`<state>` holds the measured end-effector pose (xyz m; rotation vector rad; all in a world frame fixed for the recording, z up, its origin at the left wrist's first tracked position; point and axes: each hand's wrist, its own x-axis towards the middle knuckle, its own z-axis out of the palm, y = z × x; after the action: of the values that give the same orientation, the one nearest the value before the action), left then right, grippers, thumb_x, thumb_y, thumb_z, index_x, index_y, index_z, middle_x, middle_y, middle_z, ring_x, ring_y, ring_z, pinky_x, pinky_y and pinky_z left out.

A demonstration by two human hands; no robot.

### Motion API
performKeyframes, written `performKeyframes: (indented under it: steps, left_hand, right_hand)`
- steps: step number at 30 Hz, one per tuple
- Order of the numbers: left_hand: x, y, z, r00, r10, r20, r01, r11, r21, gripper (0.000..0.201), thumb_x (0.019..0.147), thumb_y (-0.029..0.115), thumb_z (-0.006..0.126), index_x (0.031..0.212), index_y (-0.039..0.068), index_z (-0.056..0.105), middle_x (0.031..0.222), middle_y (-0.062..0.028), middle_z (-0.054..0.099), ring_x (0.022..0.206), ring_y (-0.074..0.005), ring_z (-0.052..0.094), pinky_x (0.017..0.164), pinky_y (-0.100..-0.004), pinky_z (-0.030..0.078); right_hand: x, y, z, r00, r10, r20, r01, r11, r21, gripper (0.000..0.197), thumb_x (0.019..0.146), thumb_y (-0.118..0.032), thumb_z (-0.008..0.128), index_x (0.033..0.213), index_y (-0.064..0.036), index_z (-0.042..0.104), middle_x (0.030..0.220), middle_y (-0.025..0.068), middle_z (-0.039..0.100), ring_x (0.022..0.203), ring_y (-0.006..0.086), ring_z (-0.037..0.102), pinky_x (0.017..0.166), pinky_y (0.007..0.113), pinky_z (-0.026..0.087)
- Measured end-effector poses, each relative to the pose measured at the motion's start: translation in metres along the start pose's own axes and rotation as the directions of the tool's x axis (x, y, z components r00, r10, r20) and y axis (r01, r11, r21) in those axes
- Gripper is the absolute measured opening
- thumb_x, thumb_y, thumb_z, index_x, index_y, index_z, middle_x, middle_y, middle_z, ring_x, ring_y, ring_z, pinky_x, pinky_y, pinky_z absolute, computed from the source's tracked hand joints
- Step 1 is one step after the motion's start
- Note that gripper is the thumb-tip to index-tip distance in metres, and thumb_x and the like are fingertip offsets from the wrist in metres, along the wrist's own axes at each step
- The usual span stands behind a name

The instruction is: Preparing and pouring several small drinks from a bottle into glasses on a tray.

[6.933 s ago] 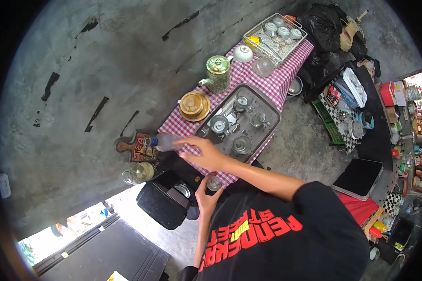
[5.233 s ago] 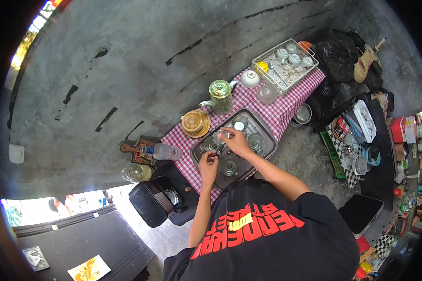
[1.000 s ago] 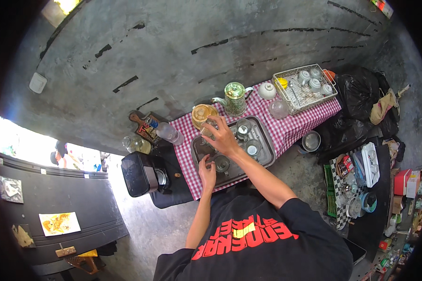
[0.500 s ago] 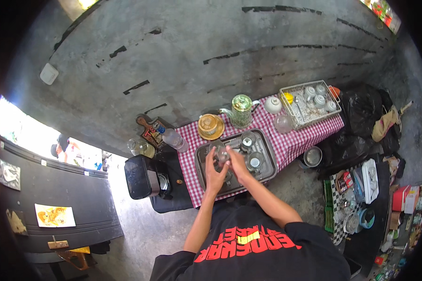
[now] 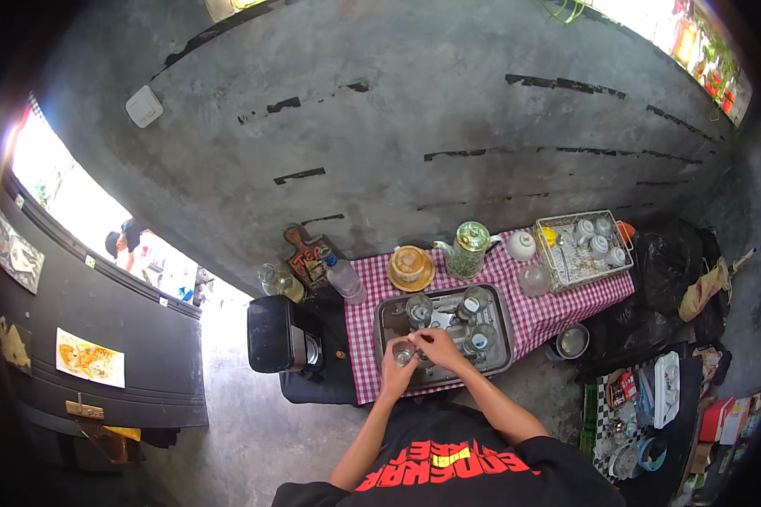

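The left hand (image 5: 393, 370) has its fingers wrapped around a clear glass cup (image 5: 404, 354). The right hand (image 5: 440, 346) curls its fingers just beside the cup's top; I can't tell if they pinch it. Beyond those fingers, more glass cups (image 5: 419, 311) sit on a tray (image 5: 506, 325).

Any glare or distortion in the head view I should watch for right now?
Head view: daylight burns out the left opening; the fisheye bends the upper edge of the black panel, and the corners go black; the clear glass in the left hand shows faintly.
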<state>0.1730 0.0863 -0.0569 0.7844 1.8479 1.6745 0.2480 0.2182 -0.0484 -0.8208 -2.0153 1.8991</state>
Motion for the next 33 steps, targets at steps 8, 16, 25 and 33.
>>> performKeyframes:
  steps: [8, 16, 25, 33]
  left_hand:
    - [-0.009, -0.029, -0.045, 0.985, -0.12, -0.124, 0.119, 0.993, -0.009, 0.036, 0.072, 0.004, 0.07, 0.104, 0.002, 0.055, 0.088, -0.0054, 0.061, 0.085, -0.0143, 0.06, 0.08, -0.0284, 0.048]
    - [0.011, -0.013, -0.08, 0.98, -0.154, -0.126, 0.153, 0.988, -0.015, 0.024, 0.074, -0.002, 0.066, 0.095, 0.001, 0.055, 0.082, -0.0018, 0.059, 0.078, -0.008, 0.057, 0.072, -0.0239, 0.047]
    - [0.035, -0.009, -0.115, 0.976, -0.214, -0.031, 0.209, 0.971, -0.112, 0.019, 0.079, 0.001, 0.069, 0.093, 0.001, 0.056, 0.081, -0.0024, 0.061, 0.077, -0.0078, 0.059, 0.071, -0.0232, 0.048]
    - [0.048, -0.004, -0.143, 0.98, -0.197, 0.022, 0.198, 0.972, -0.123, 0.02, 0.081, 0.0, 0.069, 0.096, 0.001, 0.055, 0.083, -0.0015, 0.059, 0.078, -0.0069, 0.057, 0.072, -0.022, 0.048]
  right_hand:
    - [0.065, -0.02, 0.007, 1.0, 0.008, -0.022, -0.004, 0.982, 0.189, 0.023, 0.097, -0.016, 0.056, 0.1, 0.0033, 0.068, 0.085, 0.0094, 0.07, 0.075, 0.0136, 0.067, 0.069, 0.027, 0.054]
    - [0.157, -0.071, 0.048, 0.968, -0.234, -0.085, 0.228, 0.97, -0.082, 0.028, 0.089, -0.016, 0.065, 0.107, 0.0054, 0.065, 0.088, 0.0121, 0.071, 0.085, 0.0169, 0.069, 0.078, 0.03, 0.054]
    - [0.212, -0.104, 0.11, 0.909, -0.417, -0.002, 0.404, 0.881, -0.248, 0.051, 0.073, -0.022, 0.076, 0.115, 0.0017, 0.061, 0.11, 0.0229, 0.065, 0.105, 0.0376, 0.062, 0.09, 0.042, 0.049]
    - [0.211, -0.098, 0.14, 0.924, -0.281, -0.258, 0.243, 0.955, -0.168, 0.033, 0.08, -0.02, 0.073, 0.102, 0.0025, 0.065, 0.088, 0.0204, 0.069, 0.089, 0.0359, 0.068, 0.077, 0.039, 0.051]
